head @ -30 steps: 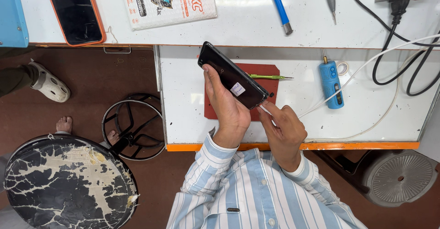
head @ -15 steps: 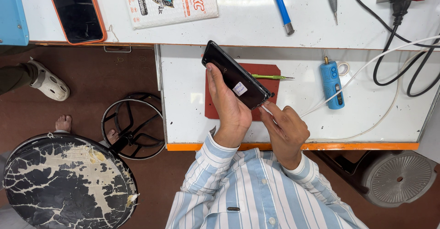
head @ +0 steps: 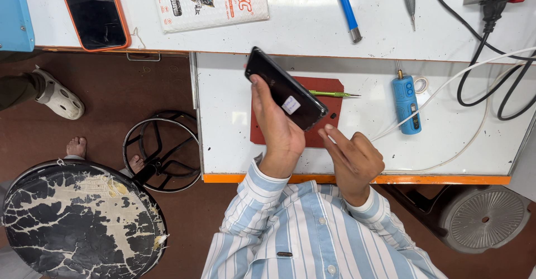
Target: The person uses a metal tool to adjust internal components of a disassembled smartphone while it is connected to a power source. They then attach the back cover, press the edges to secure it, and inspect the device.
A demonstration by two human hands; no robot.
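My left hand (head: 277, 128) holds a black smartphone (head: 285, 88) tilted above a dark red mat (head: 329, 89) on the white workbench (head: 223, 139). The phone carries a small white sticker on its back. My right hand (head: 353, 159) is just below and right of the phone's lower end, its index finger stretched toward that corner; whether it touches is unclear. A thin green-handled tool (head: 333, 94) lies on the mat beyond the phone. Nothing shows in the right hand.
A blue cylindrical device (head: 406, 103) lies right of the mat, with white and black cables (head: 491, 83). On the upper shelf are an orange-cased phone (head: 92, 11), a printed packet (head: 209, 0) and a blue-handled tool (head: 347, 8). Stools (head: 78, 223) and another person's sandalled foot (head: 56, 97) are at left.
The phone has shifted slightly left and up in my left hand. My right hand has drawn back a little from the phone's lower corner.
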